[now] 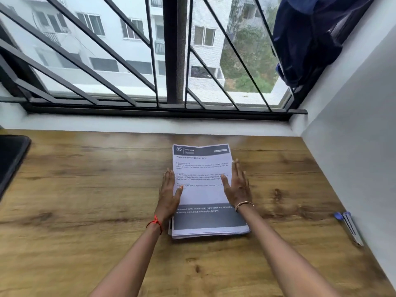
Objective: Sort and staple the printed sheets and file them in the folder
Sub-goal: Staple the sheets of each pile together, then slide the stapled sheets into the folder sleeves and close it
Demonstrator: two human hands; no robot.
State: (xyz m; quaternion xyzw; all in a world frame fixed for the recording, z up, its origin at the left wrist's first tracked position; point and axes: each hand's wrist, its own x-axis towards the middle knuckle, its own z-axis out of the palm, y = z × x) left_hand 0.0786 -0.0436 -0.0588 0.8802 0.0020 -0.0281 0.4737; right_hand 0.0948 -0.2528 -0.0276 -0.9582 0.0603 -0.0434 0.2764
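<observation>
One stack of printed sheets [205, 189] lay on desk [85, 189]; left hand [169, 191] and right hand [236, 185], fingers straight, pressed its two sides. One stapler [349, 227] well apart.

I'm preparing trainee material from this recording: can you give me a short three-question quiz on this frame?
1. True or false: the left hand holds the stapler.
2. Which number heads the top sheet? A 58, B 85, C 35.
3. Fill in: the right hand rests flat at the ___ side of the stack of sheets.
Key: 1 false; 2 B; 3 right.
</observation>
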